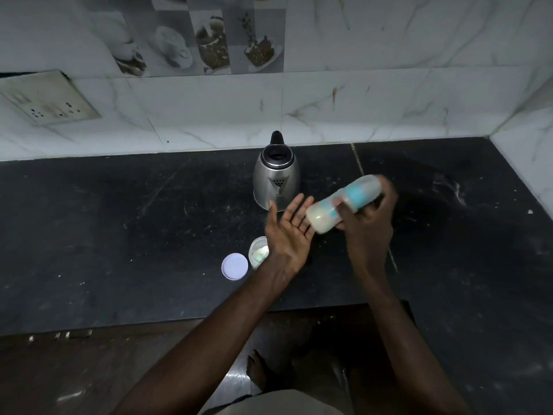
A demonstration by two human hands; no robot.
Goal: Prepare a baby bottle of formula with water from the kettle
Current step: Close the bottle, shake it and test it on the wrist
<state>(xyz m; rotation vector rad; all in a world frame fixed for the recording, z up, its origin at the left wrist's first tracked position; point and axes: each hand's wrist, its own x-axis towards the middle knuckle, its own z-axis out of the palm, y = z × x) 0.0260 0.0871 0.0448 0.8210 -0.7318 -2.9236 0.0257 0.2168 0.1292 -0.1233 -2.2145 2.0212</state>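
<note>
Right hand (369, 215): fingers wrapped around the middle of the baby bottle (344, 203), held in the air above the dark countertop (119, 235); outline blurred.

Baby bottle: translucent, tilted almost flat, base toward the left hand, cap end up and to the right. Pale cream liquid pooled in the base end; turquoise print on the midsection; top end too blurred to detail.

Left hand (288, 232): palm up, fingers spread and loose, gripping nothing. Fingertips right at the bottle's base; actual contact cannot be told.

Formula container (258, 252): small, round, uncapped, pale contents, on the countertop partly behind the left wrist.

Lid (235, 266): white disc, flat on the counter, just left of the container.

Kettle (276, 178): stainless steel, black handle, upright behind the hands, near the tiled wall (359, 100).
</note>
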